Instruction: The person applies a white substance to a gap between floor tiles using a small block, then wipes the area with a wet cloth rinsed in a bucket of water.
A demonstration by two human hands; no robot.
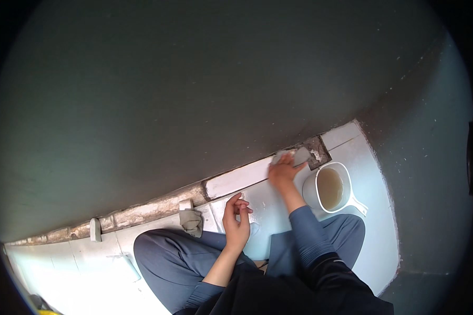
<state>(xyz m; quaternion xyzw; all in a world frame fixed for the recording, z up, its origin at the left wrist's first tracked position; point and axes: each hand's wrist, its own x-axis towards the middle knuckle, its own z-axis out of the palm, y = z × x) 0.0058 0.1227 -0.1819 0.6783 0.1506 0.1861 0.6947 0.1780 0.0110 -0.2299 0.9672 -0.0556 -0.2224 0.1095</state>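
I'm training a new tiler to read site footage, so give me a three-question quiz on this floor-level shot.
1. True or false: the right hand presses a grey sponge against the base of the wall.
2. What sits just right of the right forearm? A) a white scoop with murky water B) a red bucket C) a hammer
3. Fill in: the left hand holds nothing and hovers over the pale ____.

Key:
1. True; the sponge lies by the bare patch in the skirting row.
2. A, the white scoop.
3. Floor tiles; a crumpled grey rag lies further left.
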